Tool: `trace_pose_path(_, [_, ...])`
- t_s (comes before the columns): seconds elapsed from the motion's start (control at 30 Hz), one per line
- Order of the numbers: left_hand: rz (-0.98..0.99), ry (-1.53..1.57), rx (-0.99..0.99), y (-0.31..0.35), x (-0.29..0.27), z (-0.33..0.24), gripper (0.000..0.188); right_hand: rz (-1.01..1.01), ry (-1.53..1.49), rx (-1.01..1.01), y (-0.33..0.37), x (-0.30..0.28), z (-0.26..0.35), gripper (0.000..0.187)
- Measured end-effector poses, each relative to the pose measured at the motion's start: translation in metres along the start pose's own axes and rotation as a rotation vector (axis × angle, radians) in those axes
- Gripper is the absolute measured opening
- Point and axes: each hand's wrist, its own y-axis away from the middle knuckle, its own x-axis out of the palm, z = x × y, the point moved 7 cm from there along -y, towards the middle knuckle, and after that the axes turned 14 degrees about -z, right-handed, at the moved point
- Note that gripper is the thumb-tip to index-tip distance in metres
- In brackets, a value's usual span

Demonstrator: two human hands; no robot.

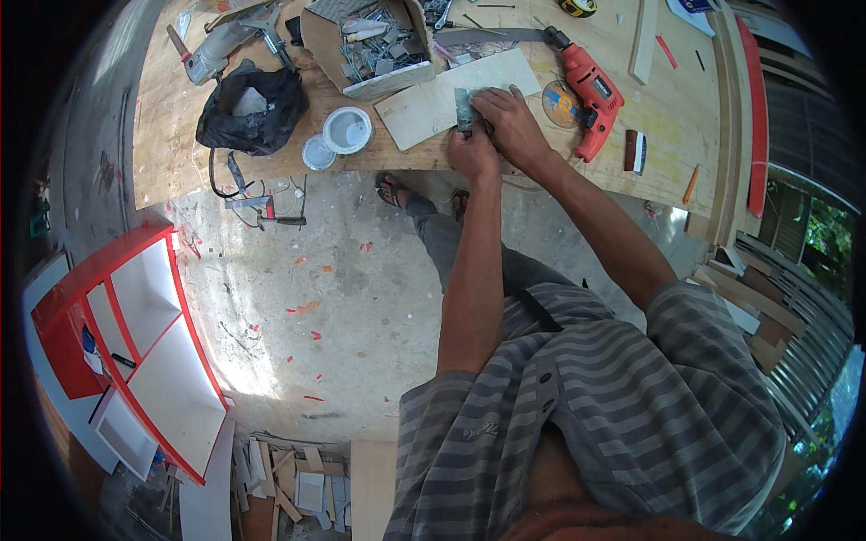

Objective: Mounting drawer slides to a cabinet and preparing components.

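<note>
Both my hands are together over a pale flat board [419, 113] on the workbench. My left hand [474, 155] is closed, its fingers pinching the lower end of a small grey-green flat piece [464, 106] that lies against the board. My right hand [516, 124] bends its fingers down beside the piece's right edge; something dark shows between the two hands, too small to name. A red power drill [594, 95] lies just right of my right hand, next to a round disc [561, 104]. The undersides of my fingers are hidden.
On the wooden workbench [361, 169] are a cardboard box [388, 86] of metal hardware, a black bag [253, 117], a white tub [348, 131] with its lid [317, 152], a grey power tool [216, 54] and a brush [635, 151]. A red-and-white cabinet [153, 316] stands lower left.
</note>
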Motion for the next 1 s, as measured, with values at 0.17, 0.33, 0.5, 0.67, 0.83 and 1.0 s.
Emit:
trace_pose_path(0.17, [0.005, 0.048, 0.024, -0.006, -0.003, 0.007, 0.025, 0.027, -0.019, -0.044, 0.014, 0.000, 0.005, 0.038])
trace_pose_path(0.33, [0.003, -0.009, -0.017, -0.002, 0.000, 0.001, 0.027, 0.007, -0.002, -0.014, -0.008, 0.001, 0.000, 0.038])
trace_pose_path(0.5, [-0.007, -0.032, -0.009, -0.004, -0.002, 0.003, 0.026, 0.107, 0.010, -0.035, 0.016, -0.002, 0.006, 0.040])
trace_pose_path(0.67, [-0.015, 0.004, 0.034, -0.009, 0.000, 0.009, 0.034, -0.015, 0.000, -0.049, -0.011, 0.002, 0.005, 0.037])
trace_pose_path(0.83, [0.018, 0.000, 0.001, -0.010, 0.002, 0.012, 0.029, -0.009, -0.049, -0.064, 0.009, -0.005, 0.009, 0.036])
trace_pose_path(1.0, [0.175, 0.175, -0.211, 0.001, -0.011, 0.011, 0.024, 0.043, 0.017, -0.038, -0.033, -0.007, 0.002, 0.031])
